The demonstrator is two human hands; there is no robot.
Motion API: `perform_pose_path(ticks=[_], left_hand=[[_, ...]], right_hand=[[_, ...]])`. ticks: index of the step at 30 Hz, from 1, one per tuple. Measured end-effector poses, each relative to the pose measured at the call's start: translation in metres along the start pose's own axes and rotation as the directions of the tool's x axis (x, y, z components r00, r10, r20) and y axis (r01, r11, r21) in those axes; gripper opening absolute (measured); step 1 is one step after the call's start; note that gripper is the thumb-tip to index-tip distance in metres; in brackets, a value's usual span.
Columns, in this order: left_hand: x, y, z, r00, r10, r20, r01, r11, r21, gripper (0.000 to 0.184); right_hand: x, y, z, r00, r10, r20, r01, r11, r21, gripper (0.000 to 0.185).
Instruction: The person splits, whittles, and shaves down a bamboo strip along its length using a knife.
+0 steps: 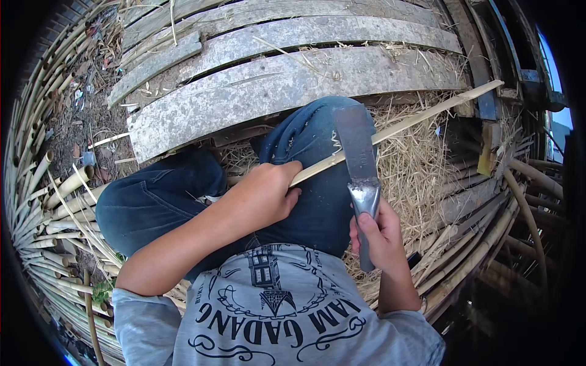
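Note:
A wide-bladed knife (356, 146) with a metal collar is upright in my right hand (379, 235), whose fingers wrap its dark handle. Its blade lies across a long, thin bamboo strip (421, 117), over my jeans at the knee. My left hand (273, 190) is closed around the strip's lower left end; the part inside the fist is hidden. From there the strip slants up to the right, its far end beyond the straw. Small curled shavings (335, 139) sit on the jeans beside the blade.
Weathered wooden planks (293, 79) lie in front of my knees. Straw-like shavings (415, 165) cover the ground at the right. Bamboo poles (70, 186) are piled at the left, and more poles (476, 256) lie at lower right. A blue metal post (486, 107) stands at upper right.

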State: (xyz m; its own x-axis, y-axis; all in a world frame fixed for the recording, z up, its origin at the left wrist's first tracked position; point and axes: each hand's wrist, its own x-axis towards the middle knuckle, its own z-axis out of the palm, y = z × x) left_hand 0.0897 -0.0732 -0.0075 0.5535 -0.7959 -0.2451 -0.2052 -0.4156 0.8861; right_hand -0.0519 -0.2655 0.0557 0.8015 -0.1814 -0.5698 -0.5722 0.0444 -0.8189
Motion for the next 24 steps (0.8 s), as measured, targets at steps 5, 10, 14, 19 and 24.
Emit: perform_pose_path(ticks=[5, 10, 14, 19, 24], left_hand=[[0.000, -0.002, 0.000, 1.000, -0.010, -0.016, 0.010, 1.000, -0.011, 0.019], [0.000, 0.003, 0.001, 1.000, -0.014, -0.015, 0.014, 1.000, 0.007, 0.019], [0.000, -0.001, 0.001, 1.000, -0.011, -0.024, 0.011, 1.000, 0.002, 0.019], [-0.001, 0.004, -0.002, 0.998, -0.052, 0.023, 0.052, 0.999, -0.008, 0.022], [-0.001, 0.000, 0.001, 1.000, -0.005, -0.030, 0.004, 1.000, -0.005, 0.022]], right_hand=[[0.001, 0.011, 0.002, 0.999, -0.034, 0.032, 0.034, 0.999, 0.004, 0.030], [0.005, 0.008, 0.011, 0.982, -0.046, -0.184, 0.092, 0.963, 0.252, 0.020], [-0.001, 0.012, 0.006, 0.992, 0.003, 0.124, 0.011, 0.993, -0.117, 0.031], [0.002, 0.018, 0.014, 0.986, -0.061, -0.153, 0.090, 0.977, 0.193, 0.030], [0.003, 0.017, 0.011, 0.998, -0.057, -0.023, 0.059, 0.997, 0.049, 0.033]])
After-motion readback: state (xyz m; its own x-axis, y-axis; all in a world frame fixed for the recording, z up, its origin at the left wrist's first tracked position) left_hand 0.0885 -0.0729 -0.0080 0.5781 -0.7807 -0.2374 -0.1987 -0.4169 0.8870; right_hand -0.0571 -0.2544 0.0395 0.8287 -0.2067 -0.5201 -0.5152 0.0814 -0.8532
